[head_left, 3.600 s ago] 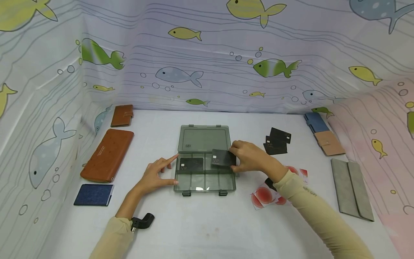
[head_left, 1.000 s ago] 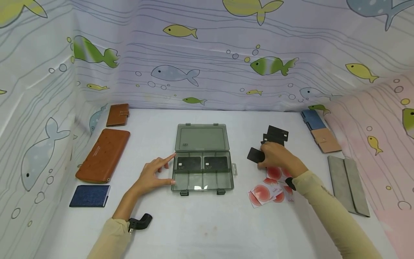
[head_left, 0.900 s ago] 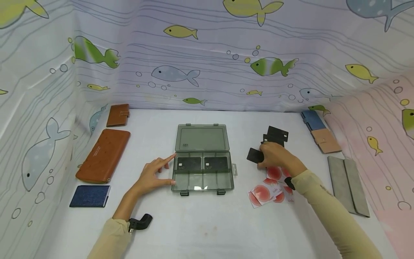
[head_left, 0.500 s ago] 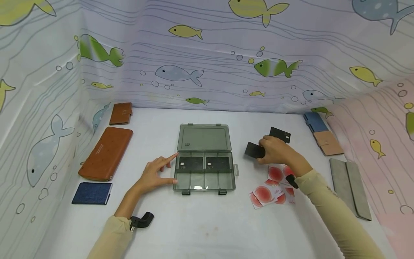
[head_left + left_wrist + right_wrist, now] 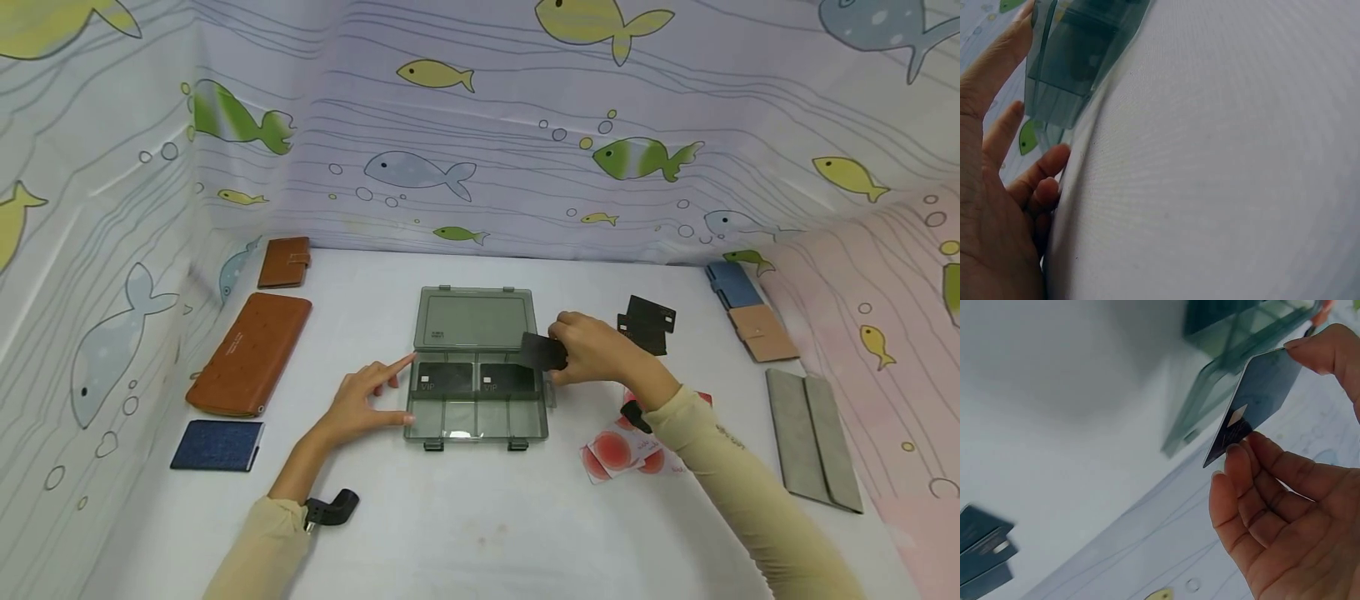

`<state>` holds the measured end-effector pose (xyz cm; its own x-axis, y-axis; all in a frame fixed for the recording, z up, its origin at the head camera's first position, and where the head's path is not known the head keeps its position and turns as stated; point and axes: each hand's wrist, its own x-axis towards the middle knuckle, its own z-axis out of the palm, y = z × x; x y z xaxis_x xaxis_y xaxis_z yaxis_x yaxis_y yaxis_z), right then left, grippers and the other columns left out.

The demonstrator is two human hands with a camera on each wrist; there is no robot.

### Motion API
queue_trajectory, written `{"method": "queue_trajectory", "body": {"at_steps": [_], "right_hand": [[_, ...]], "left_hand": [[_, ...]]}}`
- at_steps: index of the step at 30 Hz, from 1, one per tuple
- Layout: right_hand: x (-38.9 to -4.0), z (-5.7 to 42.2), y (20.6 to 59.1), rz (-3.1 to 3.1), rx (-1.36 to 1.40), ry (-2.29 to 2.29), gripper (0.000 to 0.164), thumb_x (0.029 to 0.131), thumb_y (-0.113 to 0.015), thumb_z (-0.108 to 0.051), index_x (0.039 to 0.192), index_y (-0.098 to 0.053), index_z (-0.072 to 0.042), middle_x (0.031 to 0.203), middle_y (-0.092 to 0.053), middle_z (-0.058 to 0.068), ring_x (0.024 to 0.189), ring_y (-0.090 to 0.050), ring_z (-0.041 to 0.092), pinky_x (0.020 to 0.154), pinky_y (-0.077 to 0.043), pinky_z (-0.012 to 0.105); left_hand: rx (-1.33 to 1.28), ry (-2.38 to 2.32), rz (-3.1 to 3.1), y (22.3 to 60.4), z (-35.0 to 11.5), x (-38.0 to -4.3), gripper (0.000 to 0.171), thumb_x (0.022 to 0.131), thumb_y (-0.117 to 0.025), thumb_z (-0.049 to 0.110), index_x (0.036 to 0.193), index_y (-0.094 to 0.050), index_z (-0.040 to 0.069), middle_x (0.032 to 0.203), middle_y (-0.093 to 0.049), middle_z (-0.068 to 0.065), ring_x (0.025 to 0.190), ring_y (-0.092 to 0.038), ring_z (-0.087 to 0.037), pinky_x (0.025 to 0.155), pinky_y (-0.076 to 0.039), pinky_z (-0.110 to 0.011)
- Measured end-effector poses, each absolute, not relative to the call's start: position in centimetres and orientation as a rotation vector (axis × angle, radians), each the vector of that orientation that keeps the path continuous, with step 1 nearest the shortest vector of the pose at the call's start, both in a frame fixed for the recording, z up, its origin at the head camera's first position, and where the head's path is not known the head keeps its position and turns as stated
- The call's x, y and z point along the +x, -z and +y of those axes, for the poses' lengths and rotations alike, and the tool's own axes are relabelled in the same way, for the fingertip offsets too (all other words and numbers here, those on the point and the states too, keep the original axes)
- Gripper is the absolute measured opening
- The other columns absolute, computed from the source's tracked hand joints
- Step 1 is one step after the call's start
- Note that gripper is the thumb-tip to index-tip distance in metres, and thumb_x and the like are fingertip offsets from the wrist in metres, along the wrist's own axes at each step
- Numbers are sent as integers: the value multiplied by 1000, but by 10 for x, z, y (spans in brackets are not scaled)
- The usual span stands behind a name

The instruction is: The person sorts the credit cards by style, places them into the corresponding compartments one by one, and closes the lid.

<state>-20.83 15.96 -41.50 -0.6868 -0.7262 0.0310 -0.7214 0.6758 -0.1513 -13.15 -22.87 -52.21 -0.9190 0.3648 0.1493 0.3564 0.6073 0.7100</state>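
A smoky translucent organizer box (image 5: 457, 421) lies with its lid folded back in the head view. Two black VIP cards (image 5: 444, 379) sit side by side in its rear compartments. My left hand (image 5: 356, 408) rests at the box's left edge, thumb and index finger straight and spread, touching front and rear corners; the left wrist view shows them against the box wall (image 5: 1054, 109). My right hand (image 5: 592, 350) pinches another black card (image 5: 1260, 394) between thumb and fingers. It hangs tilted over the box's right rear corner.
Several black cards (image 5: 648, 325) lie right of the box, with red-and-white cards (image 5: 611, 450) nearer. Brown wallets (image 5: 251, 354) and a navy notebook (image 5: 217, 445) lie at left. At right are a blue wallet (image 5: 735, 281), a tan one (image 5: 763, 332) and a grey folder (image 5: 816, 437).
Over 3 seconds ago the right hand was placing the second card, which now lies in the box. It has since taken another from the right pile and moved left. The left hand stays put.
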Motion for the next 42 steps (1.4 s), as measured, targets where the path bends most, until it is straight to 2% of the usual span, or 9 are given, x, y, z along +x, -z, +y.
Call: {"method": "queue_trajectory", "body": {"at_steps": [14,25,33,38,42], "right_hand": [[-200,94,416,2746,-1349,187,52,72,-80,-38,103,-69,2,91,-60,6,74,-51,14,68,-49,32],[-199,66,421,2725,-1380,72,54,75,-79,-44,107,-70,-2,100,-64,7,88,-61,21,79,-53,38],[-201,46,422,2714,-1409,1,50,76,-77,-47,102,-71,-5,93,-61,4,81,-56,18,74,-51,35],[-200,33,424,2711,-1480,-79,52,77,-76,-50,104,-72,-5,100,-64,6,89,-61,20,83,-53,36],[-201,28,428,2716,-1523,-34,58,81,-74,-52,113,-70,-5,109,-65,7,98,-64,22,90,-53,39]], "left_hand": [[587,-1234,2789,518,-227,-130,93,70,-87,39,151,-44,29,97,-52,4,77,-37,-12,79,-23,-40],[581,-1242,2785,517,-227,-129,93,70,-88,40,151,-44,29,96,-52,3,77,-37,-14,80,-23,-40],[583,-1232,2799,517,-227,-130,92,69,-88,40,150,-45,30,96,-53,3,77,-39,-14,80,-24,-40],[587,-1226,2806,517,-227,-129,93,69,-88,41,150,-45,30,96,-53,4,77,-39,-13,80,-25,-39],[593,-1225,2806,517,-227,-129,93,70,-88,40,151,-44,30,96,-53,4,77,-39,-13,80,-25,-39]]}}
